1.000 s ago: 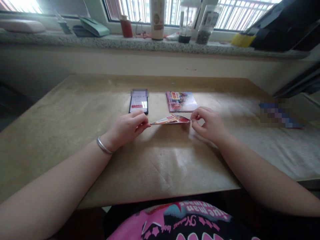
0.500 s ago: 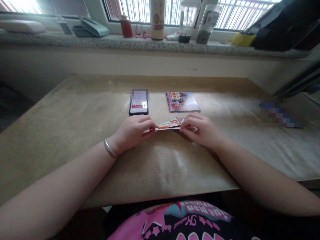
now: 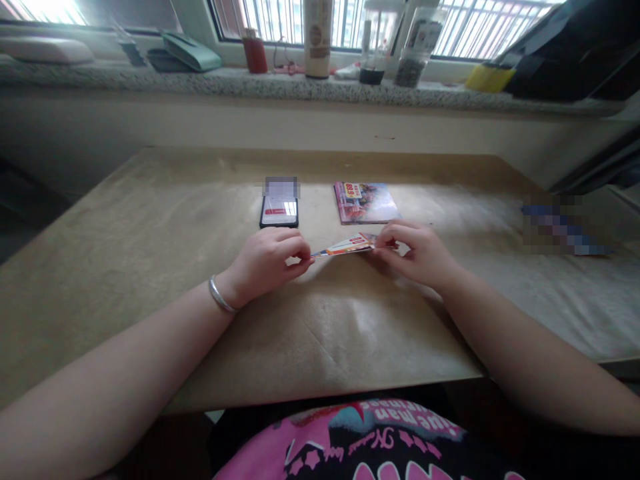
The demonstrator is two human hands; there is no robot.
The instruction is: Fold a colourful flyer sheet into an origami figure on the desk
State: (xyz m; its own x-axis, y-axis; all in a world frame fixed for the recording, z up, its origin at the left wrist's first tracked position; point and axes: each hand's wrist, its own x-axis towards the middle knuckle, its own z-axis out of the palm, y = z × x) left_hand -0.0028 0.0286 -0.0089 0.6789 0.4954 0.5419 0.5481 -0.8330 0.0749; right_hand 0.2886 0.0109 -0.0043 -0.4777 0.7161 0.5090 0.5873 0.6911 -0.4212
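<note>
While the folded flyer [image 3: 344, 247] hangs just above the table [image 3: 150, 227] with its long axis running side to side, the left hand [image 3: 265, 261] pinches its left tip and the right hand [image 3: 420, 255] pinches its slightly higher right end, both equally near.

A table [image 3: 125, 280] covered in creased brown paper filled the foreground. Beyond the table's far edge rose a pale wall [image 3: 200, 123], topped by a speckled stone windowsill [image 3: 150, 75]. Above the sill, behind the table, barred windows [image 3: 280, 20] let in bright daylight that left a soft sheen on the table's paper. Along the sill stood a red cup [image 3: 255, 53], a tall bottle [image 3: 319, 33] and a green case [image 3: 193, 59]. Left of the table the floor [image 3: 20, 220] lay in shadow.
</note>
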